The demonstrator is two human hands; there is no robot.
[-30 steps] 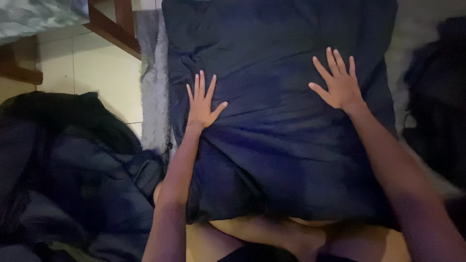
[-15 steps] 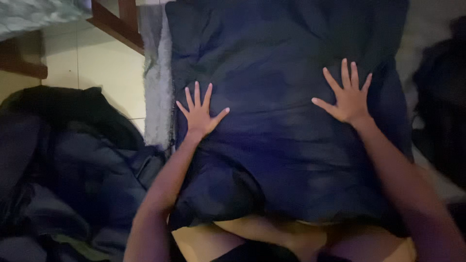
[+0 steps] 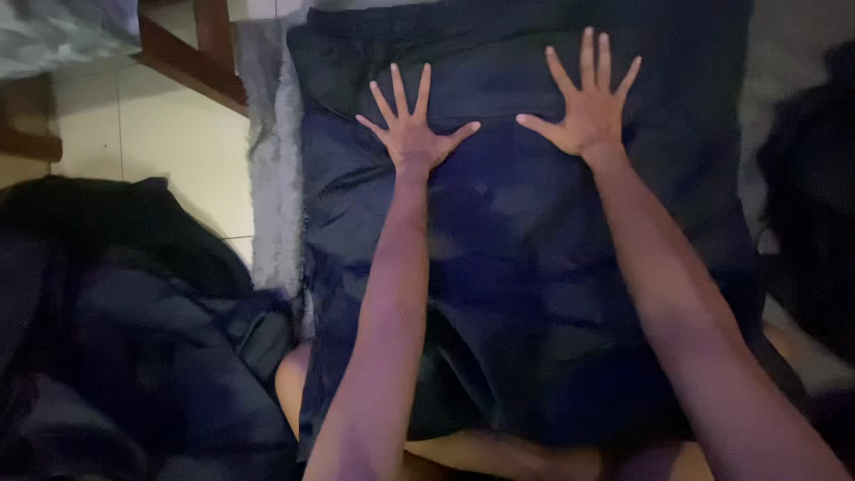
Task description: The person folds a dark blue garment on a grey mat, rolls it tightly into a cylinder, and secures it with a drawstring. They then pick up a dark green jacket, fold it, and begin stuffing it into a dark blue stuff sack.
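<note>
Navy, slightly shiny fabric: a dark blue garment (image 3: pixel 534 267), possibly a padded jacket or similar piece, lies spread flat in front of the person, its near edge over their lap and its far edge toward the top of the view.

Left hand (image 3: pixel 411 134): flat on the upper middle of the garment, palm down, fingers fanned wide, holding nothing.

Right hand (image 3: pixel 588 107): flat on the garment just beside the left, a little farther up, fingers likewise splayed, holding nothing. Both arms reach out nearly straight.

Condition of the garment: the stretch between and below the hands looks fairly smooth; creases and puckers show along the left edge and in the lower part near the lap. By that showing, the flattening seems well along on the upper half and unfinished lower down. No fold is visible in it yet.

Surroundings: grey fuzzy rug (image 3: pixel 272 178) under the garment's left side; pale tiled floor (image 3: pixel 151 151); brown wooden furniture leg (image 3: pixel 209 53) at upper left; heap of dark clothing (image 3: pixel 116 338) at left, well apart from the hands; another dark bundle (image 3: pixel 815 205) at right, too dim to identify.
</note>
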